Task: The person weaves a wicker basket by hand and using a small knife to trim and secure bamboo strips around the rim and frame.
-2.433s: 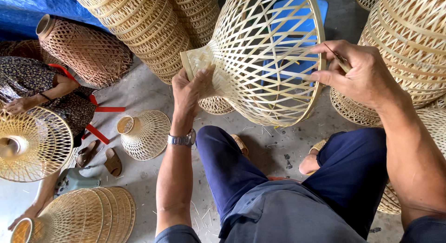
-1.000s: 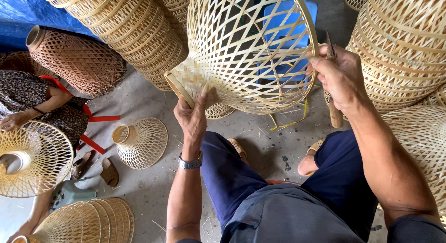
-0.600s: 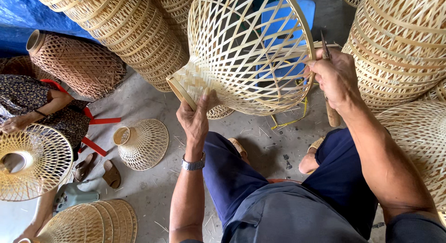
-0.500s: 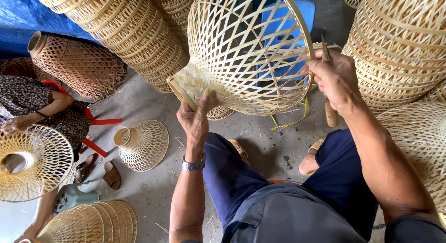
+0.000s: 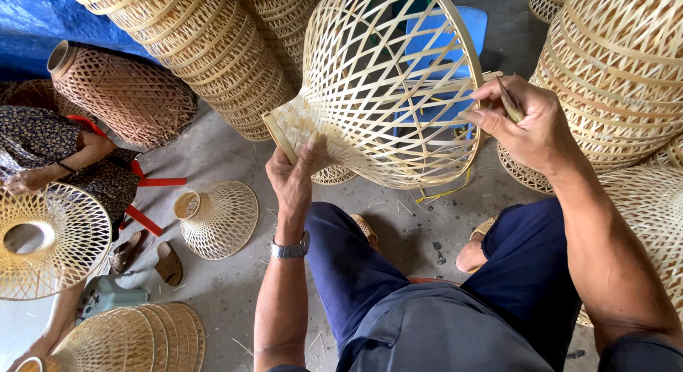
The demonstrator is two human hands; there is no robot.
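Gripping the narrow woven neck of a bell-shaped bamboo lampshade (image 5: 388, 87), your left hand (image 5: 295, 180) curls its fingers and thumb around the tightly plaited collar, clenched on it from below. The shade sits raised above your knees, tipped on its side so the wide mouth faces right; its body is an open lattice of thin, pale, flat strips crossing in diamonds, bound at the mouth by a smooth round hoop. Your right hand (image 5: 526, 126) rests at that rim, fingers pinched shut on a slim dark tool (image 5: 509, 102) while the fingertips press against the hoop. A steel wristwatch (image 5: 289, 249) bands your left wrist, and dark blue trousers (image 5: 356, 272) cover your legs.

Behind the shade, a blue plastic stool (image 5: 445, 38) shows through the lattice. Tall nested stacks of shades (image 5: 206, 45) rise at the upper left, ribbed and golden, and more stacks (image 5: 619, 66) crowd the right. On the grey concrete floor (image 5: 235, 151) a small cone-shaped shade (image 5: 217, 219) lies on its side beside a pair of brown sandals (image 5: 149, 254). At the left another person's arm (image 5: 53, 166), in a dark patterned sleeve, rests by a flat round woven shade (image 5: 46, 240).
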